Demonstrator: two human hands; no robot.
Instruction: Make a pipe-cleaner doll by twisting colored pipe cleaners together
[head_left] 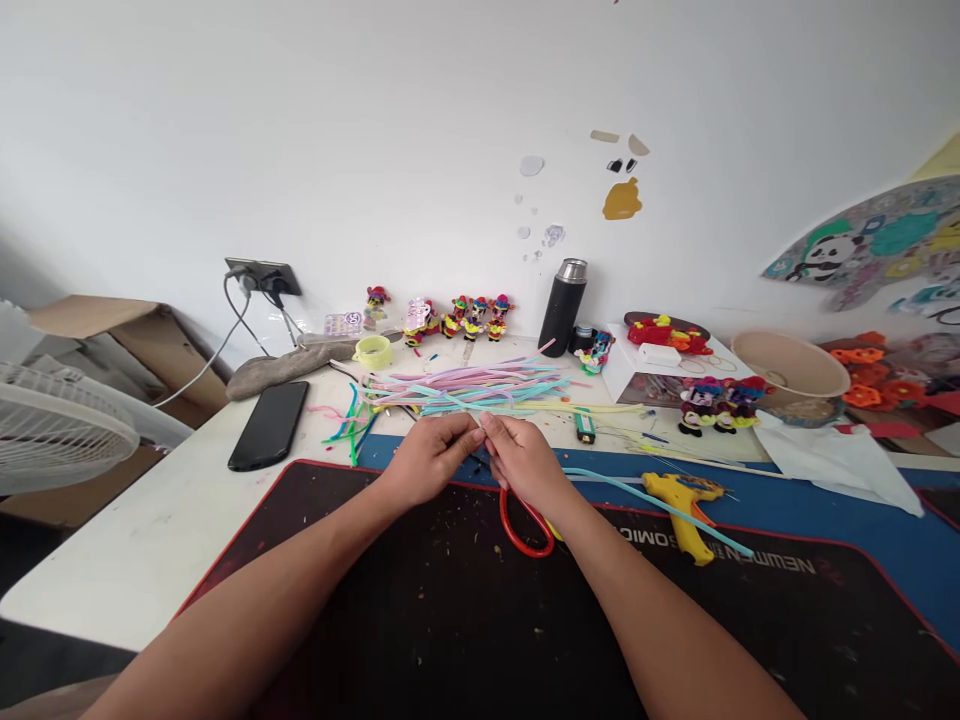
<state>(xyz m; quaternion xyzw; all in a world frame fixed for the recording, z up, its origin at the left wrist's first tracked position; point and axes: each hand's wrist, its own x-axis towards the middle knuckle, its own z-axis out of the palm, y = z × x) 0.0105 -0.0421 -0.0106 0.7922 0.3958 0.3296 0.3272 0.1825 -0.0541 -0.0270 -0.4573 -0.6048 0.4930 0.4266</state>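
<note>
My left hand (435,455) and my right hand (525,455) meet above the back of the black mat (420,600). Both are closed, thumbs and fingertips pinched together at one spot. Whatever sits between the fingertips is too small and covered to make out. Scissors with a red handle loop (527,530) show just below my right hand; their blades are hidden, and I cannot tell whether that hand touches them. A pale blue pipe cleaner (637,490) runs rightward from behind my right wrist. Beyond my fingers lies a pile of pastel pipe cleaners (465,385).
A yellow glue gun (686,510) lies on the mat at right, with a green-and-white lighter (585,427) farther back. A black phone (268,427) rests at left. Behind are a black flask (562,308), yellow tape roll (373,352), several small figures (476,318) and a fan (64,425).
</note>
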